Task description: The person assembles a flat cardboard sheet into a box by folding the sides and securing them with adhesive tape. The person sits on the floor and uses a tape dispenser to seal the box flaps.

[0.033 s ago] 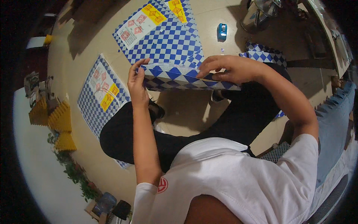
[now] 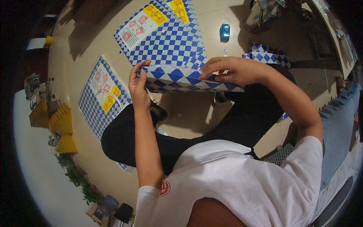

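A bag with a blue-and-white checked pattern [image 2: 174,79] is held edge-up across the space between my knees. My left hand [image 2: 140,85] grips its left end, the thumb on the near side and the fingers round the far side. At the right part of the upper edge, my right hand [image 2: 236,70] has its fingers bent down onto the bag, the index fingertip pressing on the rim. What lies under the right fingers is partly hidden. Beyond the held bag, several flat checked bags [image 2: 159,47] overlap on the floor, with white and yellow printed panels.
Another flat checked bag [image 2: 92,98] with a white cord lies by my left knee. A blue tape dispenser [image 2: 225,33] is on the floor ahead. More checked material [image 2: 268,56] lies beyond my right knee, near a metal pot [image 2: 261,17]. Plants [image 2: 77,178] line the left wall.
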Tool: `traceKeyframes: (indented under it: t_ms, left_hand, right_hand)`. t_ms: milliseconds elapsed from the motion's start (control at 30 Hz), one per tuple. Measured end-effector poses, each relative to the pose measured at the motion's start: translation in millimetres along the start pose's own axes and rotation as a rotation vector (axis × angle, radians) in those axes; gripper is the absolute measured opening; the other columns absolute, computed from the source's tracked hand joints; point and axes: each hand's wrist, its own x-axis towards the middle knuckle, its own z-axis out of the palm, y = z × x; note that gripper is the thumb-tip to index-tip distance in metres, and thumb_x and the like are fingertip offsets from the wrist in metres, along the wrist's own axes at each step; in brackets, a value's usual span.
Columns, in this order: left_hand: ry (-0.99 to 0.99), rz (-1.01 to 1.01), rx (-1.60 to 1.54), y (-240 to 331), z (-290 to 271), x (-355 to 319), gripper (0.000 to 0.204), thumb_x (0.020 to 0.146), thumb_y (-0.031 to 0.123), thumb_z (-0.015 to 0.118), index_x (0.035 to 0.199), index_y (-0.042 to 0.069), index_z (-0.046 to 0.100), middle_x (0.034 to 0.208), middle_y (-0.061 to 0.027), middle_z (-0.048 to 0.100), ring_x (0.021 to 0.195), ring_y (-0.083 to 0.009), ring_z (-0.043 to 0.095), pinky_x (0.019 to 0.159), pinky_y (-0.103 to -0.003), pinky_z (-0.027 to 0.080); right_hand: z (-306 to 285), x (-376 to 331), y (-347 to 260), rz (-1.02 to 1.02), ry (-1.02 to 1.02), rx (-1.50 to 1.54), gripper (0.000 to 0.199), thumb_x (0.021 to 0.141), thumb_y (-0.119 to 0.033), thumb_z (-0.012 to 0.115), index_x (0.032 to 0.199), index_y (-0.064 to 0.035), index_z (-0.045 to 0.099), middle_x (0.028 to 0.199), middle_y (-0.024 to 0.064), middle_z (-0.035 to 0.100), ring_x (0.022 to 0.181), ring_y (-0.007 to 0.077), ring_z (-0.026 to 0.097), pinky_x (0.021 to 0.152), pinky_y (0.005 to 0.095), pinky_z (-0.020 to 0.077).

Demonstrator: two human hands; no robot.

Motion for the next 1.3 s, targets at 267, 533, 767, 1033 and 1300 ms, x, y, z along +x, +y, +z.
traceKeyframes:
  t_ms: [267,533,767,1033,1300]
  left_hand:
    - [-0.092,0.13,0.45,22,6,-5,0.045,0.091,0.007,0.068,0.134,0.003,0.06,0.137,-0.0123,0.063,0.127,-0.0227,0.056,0.111,-0.036,0.038]
    - [-0.091,0.132,0.451,18,-5,-7,0.047,0.086,0.009,0.071,0.131,0.001,0.062,0.138,-0.0136,0.062,0.129,-0.0247,0.056,0.11,-0.037,0.039]
    - [-0.002,0.158,0.412,8,-7,-22,0.041,0.087,0.009,0.069,0.126,0.0,0.063,0.137,-0.0199,0.062,0.131,-0.0303,0.055,0.117,-0.043,0.034]
    - [0.076,0.291,0.746,15,12,-18,0.05,0.09,0.015,0.07,0.136,0.002,0.056,0.146,-0.0155,0.052,0.133,-0.0295,0.05,0.116,-0.043,0.033]
    - [-0.33,0.631,1.244,40,51,-25,0.026,0.083,0.035,0.077,0.095,0.012,0.074,0.098,-0.0047,0.068,0.102,-0.0288,0.061,0.099,-0.049,0.039]
  right_hand:
    - [-6,-5,-3,0.141,-0.05,0.061,0.055,0.092,0.006,0.062,0.138,-0.0235,0.062,0.142,0.0074,0.056,0.132,0.0308,0.055,0.111,0.0414,0.047]
    - [-4,-18,-10,0.056,0.017,0.049,0.06,0.086,0.004,0.059,0.142,-0.0166,0.058,0.135,0.0153,0.06,0.13,0.0323,0.056,0.111,0.0405,0.0443]
    - [17,-30,-13,-0.014,0.189,-0.123,0.056,0.084,0.001,0.066,0.136,-0.0192,0.062,0.12,0.0138,0.065,0.108,0.0348,0.065,0.089,0.0437,0.0547]
    - [6,-26,-9,0.129,0.198,-0.094,0.062,0.083,0.004,0.065,0.138,-0.0231,0.061,0.113,0.0126,0.066,0.098,0.0337,0.067,0.083,0.0415,0.0559]
    - [-2,-21,-10,0.238,0.175,0.011,0.061,0.091,0.006,0.063,0.143,-0.0254,0.059,0.12,0.0097,0.065,0.102,0.0268,0.066,0.084,0.0384,0.0562]
